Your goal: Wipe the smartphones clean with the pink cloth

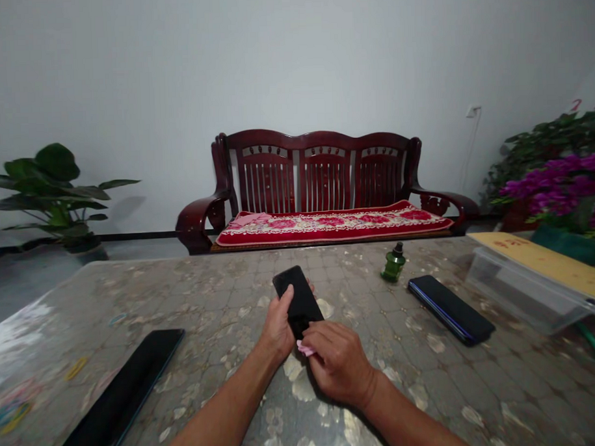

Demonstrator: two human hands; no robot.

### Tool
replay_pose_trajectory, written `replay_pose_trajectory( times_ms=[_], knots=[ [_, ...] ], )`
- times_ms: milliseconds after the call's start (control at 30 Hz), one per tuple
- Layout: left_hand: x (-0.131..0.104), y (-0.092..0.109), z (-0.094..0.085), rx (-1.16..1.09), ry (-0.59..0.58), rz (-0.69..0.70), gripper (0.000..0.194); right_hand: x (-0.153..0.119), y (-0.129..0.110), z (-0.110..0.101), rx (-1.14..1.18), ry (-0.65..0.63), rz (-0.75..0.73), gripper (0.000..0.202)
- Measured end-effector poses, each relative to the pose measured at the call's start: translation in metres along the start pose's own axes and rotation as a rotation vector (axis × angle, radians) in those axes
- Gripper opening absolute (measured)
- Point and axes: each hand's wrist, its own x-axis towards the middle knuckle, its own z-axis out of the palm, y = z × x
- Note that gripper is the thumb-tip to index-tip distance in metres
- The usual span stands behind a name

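A black smartphone (296, 293) is held above the middle of the table, tilted, with its dark face toward me. My left hand (277, 324) grips it from the left side, the thumb lying along its edge and fingertips showing at the far side. My right hand (338, 358) is closed over a small pink cloth (305, 348) at the phone's lower end. The fingers of that hand touch or nearly touch the screen there; the exact contact is hidden. Most of the cloth is covered by the fingers.
On the patterned tablecloth (221, 284) lie another dark phone or tablet (122, 392) at left and a dark phone (449, 309) at right. Beyond stand a green bottle (393, 264) and a clear plastic box (519, 290) under a yellow board (547, 263). Behind is a wooden bench (325, 176).
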Motion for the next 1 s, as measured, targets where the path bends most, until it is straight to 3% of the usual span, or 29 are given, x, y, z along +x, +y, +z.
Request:
replay_pose_trajectory(
  times_ms=[100, 267, 367, 567, 800, 1000],
  knots=[
    [0.004, 0.006, 0.003, -0.032, 0.04, -0.078, 0.052, -0.001, 0.0, 0.002, 0.002, -0.022, 0.022, 0.02],
    [0.023, 0.008, -0.004, 0.059, 0.202, 0.198, 0.042, -0.004, 0.002, 0.006, -0.011, -0.057, 0.083, 0.019],
    [0.038, 0.008, -0.014, 0.271, 0.261, 0.286, 0.027, -0.006, 0.004, 0.007, -0.022, -0.073, 0.115, 0.018],
    [0.063, 0.024, -0.029, 0.551, 0.234, 0.198, 0.007, -0.004, 0.006, 0.006, -0.069, -0.104, 0.154, 0.014],
    [0.078, 0.046, -0.038, 0.805, 0.172, 0.13, 0.016, -0.002, 0.006, 0.003, -0.121, -0.145, 0.19, 0.013],
    [0.077, 0.047, -0.04, 0.827, 0.149, 0.194, 0.03, -0.003, 0.004, 0.003, -0.132, -0.169, 0.204, 0.013]
  ],
)
